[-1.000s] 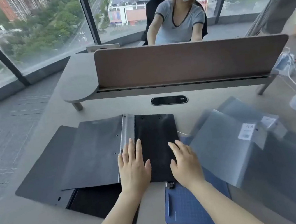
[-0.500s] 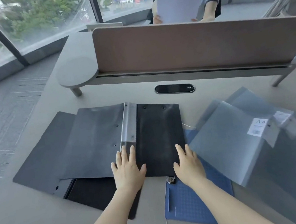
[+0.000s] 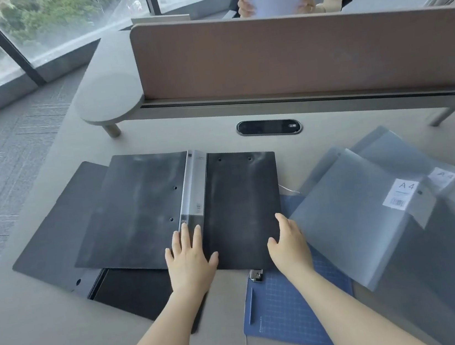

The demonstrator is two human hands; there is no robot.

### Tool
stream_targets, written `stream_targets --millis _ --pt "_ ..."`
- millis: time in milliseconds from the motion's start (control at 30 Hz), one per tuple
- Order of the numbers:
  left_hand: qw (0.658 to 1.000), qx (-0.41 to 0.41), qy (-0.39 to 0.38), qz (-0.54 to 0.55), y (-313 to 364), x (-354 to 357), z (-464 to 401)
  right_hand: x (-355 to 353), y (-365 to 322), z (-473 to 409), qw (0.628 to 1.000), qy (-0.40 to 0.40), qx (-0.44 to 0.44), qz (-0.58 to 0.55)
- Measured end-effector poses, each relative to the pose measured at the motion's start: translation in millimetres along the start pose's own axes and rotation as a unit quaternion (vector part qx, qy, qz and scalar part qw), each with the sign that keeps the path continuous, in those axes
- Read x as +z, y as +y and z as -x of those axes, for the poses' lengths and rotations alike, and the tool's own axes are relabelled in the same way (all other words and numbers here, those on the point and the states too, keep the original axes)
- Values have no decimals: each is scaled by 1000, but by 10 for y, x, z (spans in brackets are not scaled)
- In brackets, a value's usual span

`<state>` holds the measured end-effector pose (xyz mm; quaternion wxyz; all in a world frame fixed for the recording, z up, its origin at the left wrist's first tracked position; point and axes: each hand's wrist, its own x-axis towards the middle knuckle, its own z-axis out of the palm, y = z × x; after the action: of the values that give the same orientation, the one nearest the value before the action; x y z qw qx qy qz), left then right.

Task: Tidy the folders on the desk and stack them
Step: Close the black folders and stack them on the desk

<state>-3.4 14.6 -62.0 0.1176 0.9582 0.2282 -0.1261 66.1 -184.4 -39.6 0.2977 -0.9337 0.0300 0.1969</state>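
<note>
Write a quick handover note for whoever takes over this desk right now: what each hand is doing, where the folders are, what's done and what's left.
Left hand: flat, fingers straight, pressing the near edge of the open black folder by its grey spine.
Right hand: flat on the same folder's right cover, at its near right corner.
Folders: the open black folder lies spread over other dark folders on the left. A blue folder sticks out beneath it on the near side. Clear folders lie fanned out on the right.
Done: nothing stacked yet.
Left: close the black folder, square up every folder and pile them into one stack.
</note>
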Motion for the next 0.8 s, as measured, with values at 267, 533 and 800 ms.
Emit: stream_targets --millis 267,533,800 --pt "1000 -5 -2 -1 -17 25 3 -62 27 -198 982 13 95 -166" --pt "999 -22 3 23 16 -69 -12 -173 65 -333 957 -52 77 -275" --pt "970 -138 84 181 23 -540 -70 -450 44 -435 914 -92 41 -392"
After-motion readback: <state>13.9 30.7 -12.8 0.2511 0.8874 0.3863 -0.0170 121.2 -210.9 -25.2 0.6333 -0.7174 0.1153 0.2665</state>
